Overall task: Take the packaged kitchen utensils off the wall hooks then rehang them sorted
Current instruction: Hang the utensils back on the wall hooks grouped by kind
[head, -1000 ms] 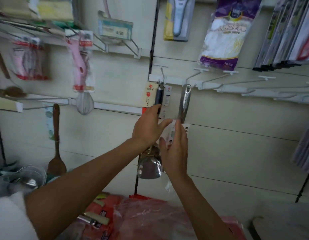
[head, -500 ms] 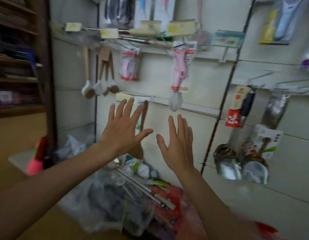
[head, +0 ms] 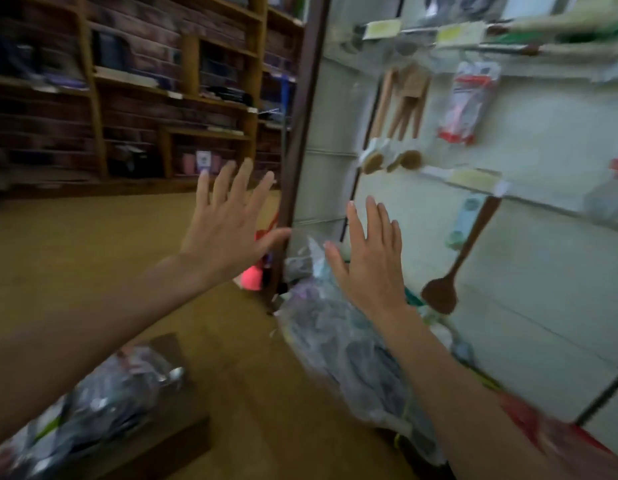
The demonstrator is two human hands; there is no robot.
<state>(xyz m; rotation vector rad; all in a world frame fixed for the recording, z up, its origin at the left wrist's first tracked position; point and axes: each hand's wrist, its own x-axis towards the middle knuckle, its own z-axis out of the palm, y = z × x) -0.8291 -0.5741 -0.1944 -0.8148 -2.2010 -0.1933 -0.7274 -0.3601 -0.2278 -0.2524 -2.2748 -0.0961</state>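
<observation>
Both hands are empty. The left hand (head: pixel 227 233) and the right hand (head: pixel 373 271) are raised with fingers spread, gripping nothing. The packaged utensils hang on the wall hooks to the right: a red-and-white packet (head: pixel 468 98), a cluster of wooden spoons (head: pixel 402 116), and a dark spoon (head: pixel 439 299) just beyond the right hand. A plastic bag (head: pixel 349 344) lies on the floor below, its contents too blurred to name. The smeared view suggests quick head motion. A careless sweep of the right hand could knock the dark spoon off its hook, and a blind step could crush the bag.
</observation>
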